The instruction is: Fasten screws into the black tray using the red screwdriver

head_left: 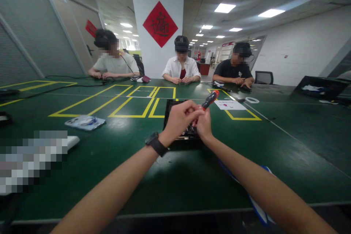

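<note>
Both of my hands meet above a black tray-like box on the green table. My right hand is closed around a screwdriver with a red and black handle, whose handle points up and to the right. My left hand, with a black watch on its wrist, is closed with the fingers pinched at the screwdriver's shaft, just left of the right hand. What lies under the tool's tip inside the box is hidden by my hands.
Three people sit at the table's far side with their hands on it. Yellow tape rectangles mark the green surface. A plastic-wrapped item lies at left, a white sheet and a white tape ring at right. Black cables run at far left.
</note>
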Demonstrator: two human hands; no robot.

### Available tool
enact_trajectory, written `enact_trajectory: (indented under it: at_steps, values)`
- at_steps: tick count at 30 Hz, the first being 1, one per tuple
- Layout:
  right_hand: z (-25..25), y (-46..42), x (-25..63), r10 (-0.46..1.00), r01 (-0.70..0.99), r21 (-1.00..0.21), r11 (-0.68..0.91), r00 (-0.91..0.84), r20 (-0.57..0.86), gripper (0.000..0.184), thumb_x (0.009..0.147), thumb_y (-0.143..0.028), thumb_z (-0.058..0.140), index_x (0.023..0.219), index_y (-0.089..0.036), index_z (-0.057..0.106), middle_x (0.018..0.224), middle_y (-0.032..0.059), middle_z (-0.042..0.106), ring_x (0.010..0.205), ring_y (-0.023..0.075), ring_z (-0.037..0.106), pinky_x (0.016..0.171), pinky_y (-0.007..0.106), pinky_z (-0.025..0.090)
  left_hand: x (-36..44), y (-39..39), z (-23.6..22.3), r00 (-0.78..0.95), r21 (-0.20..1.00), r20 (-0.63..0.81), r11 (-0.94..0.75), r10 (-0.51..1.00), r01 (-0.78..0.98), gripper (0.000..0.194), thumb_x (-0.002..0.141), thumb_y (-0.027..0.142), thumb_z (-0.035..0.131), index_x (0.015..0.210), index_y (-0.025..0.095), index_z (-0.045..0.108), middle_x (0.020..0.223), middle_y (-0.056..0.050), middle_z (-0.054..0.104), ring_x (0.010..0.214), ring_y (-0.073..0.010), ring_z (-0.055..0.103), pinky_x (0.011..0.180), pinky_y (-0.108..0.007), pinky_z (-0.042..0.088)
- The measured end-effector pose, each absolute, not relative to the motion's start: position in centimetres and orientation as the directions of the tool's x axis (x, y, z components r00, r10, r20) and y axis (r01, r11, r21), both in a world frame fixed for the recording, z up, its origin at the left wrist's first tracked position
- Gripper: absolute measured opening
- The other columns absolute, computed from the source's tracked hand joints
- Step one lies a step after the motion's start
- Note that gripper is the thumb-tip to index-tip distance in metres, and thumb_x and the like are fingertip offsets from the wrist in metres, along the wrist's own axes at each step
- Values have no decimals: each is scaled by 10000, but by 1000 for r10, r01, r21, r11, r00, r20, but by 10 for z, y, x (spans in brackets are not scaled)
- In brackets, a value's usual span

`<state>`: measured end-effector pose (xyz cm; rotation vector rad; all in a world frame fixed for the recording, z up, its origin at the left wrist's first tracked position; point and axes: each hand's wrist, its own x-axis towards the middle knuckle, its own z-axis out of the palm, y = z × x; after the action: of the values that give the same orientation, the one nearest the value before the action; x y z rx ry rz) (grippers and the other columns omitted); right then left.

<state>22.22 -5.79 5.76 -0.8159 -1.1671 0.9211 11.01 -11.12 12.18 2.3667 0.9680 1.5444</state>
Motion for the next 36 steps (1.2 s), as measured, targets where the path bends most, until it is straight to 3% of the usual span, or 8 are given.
enact_trajectory:
  at_steps: [1, 3, 6, 11, 21, 28, 36]
  values:
    - [58, -59, 221, 892, -147, -883, 446, 156, 424, 380, 833, -523, 394, 1045, -208, 378, 538, -84, 514, 323, 46, 397, 327, 159, 297, 101, -90, 113, 221, 566, 704, -721, 675, 398, 235, 778, 373, 570, 805, 140, 589, 594, 19, 539, 541, -84, 479, 518, -205, 394]
    - [59, -63, 220, 856, -106, -855, 508, 179, 486, 375, 835, -522, 395, 1034, -205, 388, 547, -80, 523, 319, 42, 387, 323, 157, 287, 87, -62, 89, 314, 709, 550, -631, 774, 315, 273, 694, 362, 661, 807, 127, 580, 569, 32, 524, 505, -71, 447, 476, -188, 350]
    - [60, -68, 217, 837, -77, -837, 541, 146, 527, 372, 836, -510, 410, 1044, -202, 395, 547, -79, 525, 324, 41, 387, 331, 154, 296, 78, -47, 62, 464, 813, 405, -543, 788, 211, 327, 636, 361, 707, 805, 114, 577, 618, 2, 576, 557, -87, 502, 528, -197, 395]
    - [60, -73, 215, 824, -85, -820, 566, 91, 559, 359, 841, -483, 423, 1075, -213, 394, 570, -72, 542, 336, 38, 394, 346, 151, 308, 78, -50, 54, 463, 819, 371, -519, 805, 247, 312, 631, 387, 697, 714, 102, 603, 631, -25, 598, 576, -98, 511, 545, -210, 401]
    - [60, -70, 217, 838, -161, -826, 541, 15, 546, 333, 874, -446, 360, 1091, -206, 440, 634, -49, 556, 360, 35, 387, 358, 159, 302, 71, -57, 60, 506, 704, 427, -627, 750, 335, 237, 781, 318, 550, 805, 108, 657, 711, -30, 625, 647, -105, 524, 612, -213, 394]
    - [61, -72, 216, 827, -141, -817, 559, 25, 561, 312, 866, -442, 387, 1083, -221, 427, 666, -49, 568, 369, 35, 391, 370, 162, 314, 74, -58, 55, 454, 758, 412, -574, 790, 310, 217, 662, 322, 674, 740, 123, 640, 647, -6, 613, 574, -94, 514, 539, -196, 391]
    - [63, -72, 217, 841, -149, -837, 527, -50, 539, 360, 869, -461, 361, 1104, -203, 449, 629, -43, 574, 364, 43, 379, 376, 170, 316, 74, -59, 56, 495, 793, 390, -556, 777, 248, 215, 727, 310, 610, 801, 116, 665, 718, -39, 666, 650, -128, 581, 619, -228, 438]
